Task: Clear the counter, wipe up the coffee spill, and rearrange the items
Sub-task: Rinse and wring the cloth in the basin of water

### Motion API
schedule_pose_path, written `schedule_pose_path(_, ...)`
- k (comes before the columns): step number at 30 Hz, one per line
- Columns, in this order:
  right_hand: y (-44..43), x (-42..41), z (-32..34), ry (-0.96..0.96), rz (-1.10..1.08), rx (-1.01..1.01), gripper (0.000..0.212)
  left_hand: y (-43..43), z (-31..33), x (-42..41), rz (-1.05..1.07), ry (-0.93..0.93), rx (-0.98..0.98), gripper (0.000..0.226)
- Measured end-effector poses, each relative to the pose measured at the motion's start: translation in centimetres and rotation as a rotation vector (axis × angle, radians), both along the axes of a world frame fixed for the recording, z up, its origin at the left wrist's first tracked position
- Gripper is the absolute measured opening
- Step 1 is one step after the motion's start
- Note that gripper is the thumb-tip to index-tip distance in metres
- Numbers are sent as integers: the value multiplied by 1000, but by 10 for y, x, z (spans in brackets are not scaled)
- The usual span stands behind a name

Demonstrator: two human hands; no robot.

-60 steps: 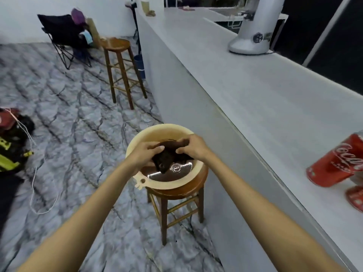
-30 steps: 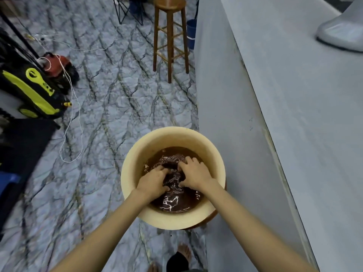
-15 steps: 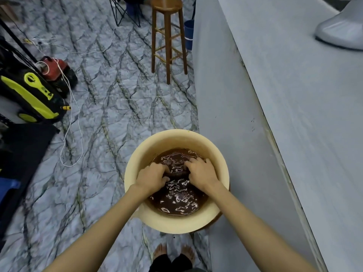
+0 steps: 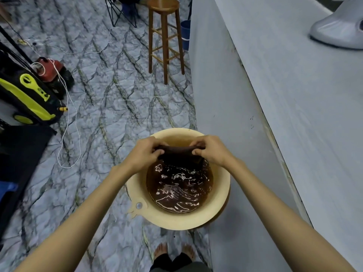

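A cream plastic basin (image 4: 220, 205) sits on a wooden stool below me, beside the grey counter (image 4: 306, 107). Brown rippling water (image 4: 179, 190) fills it. A dark wet cloth (image 4: 179, 155) is stretched between both hands just above the far part of the water. My left hand (image 4: 146, 152) pinches its left end and my right hand (image 4: 211, 151) pinches its right end. The cloth's lower edge hangs down to the water.
The grey counter runs along the right, with the white base of an appliance (image 4: 339, 32) at its far end. A second wooden stool (image 4: 164, 26) stands ahead. A yellow-black machine (image 4: 25, 93) and a white cable (image 4: 67, 122) lie on the marble floor at left.
Both hands have risen out of the brown water, lifting the cloth up and stretching it between them. Earlier they pressed it down in the basin.
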State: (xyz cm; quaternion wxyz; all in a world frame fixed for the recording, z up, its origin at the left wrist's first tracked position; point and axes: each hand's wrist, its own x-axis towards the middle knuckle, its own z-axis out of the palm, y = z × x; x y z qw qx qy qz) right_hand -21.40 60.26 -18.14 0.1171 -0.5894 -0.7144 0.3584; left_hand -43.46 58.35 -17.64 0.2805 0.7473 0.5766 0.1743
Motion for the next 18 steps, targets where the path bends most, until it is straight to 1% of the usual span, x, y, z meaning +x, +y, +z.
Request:
schedule_pose_path(2, -2, 0, 13, 58, -24, 51, 19, -2, 13, -3, 22, -80, 25, 24)
schedule_pose_path(4, -8, 0, 21, 107, -22, 53, 17, -7, 20, -5, 21, -120, 15, 24)
schedule_pose_path(7, -21, -1, 18, 54, 78, -67, 15, -16, 14, -8, -90, -11, -79, 24)
schedule_pose_path(9, -29, -2, 6, -31, 173, -182, 17, -24, 0, -7, -167, 87, -189, 25)
schedule_pose_path(11, -36, -3, -7, -122, 225, -241, 19, -31, -16, -3, -210, 146, -299, 28)
schedule_pose_path(14, -41, -5, -24, -177, 152, -192, 19, -33, -35, 5, -180, 168, -354, 29)
schedule_pose_path(16, -42, -8, -33, -228, 81, -115, 23, -30, -44, 12, -104, 158, -301, 30)
schedule_pose_path(18, -41, -12, -43, -319, 79, -51, 34, -30, -52, 20, -22, 150, -217, 34)
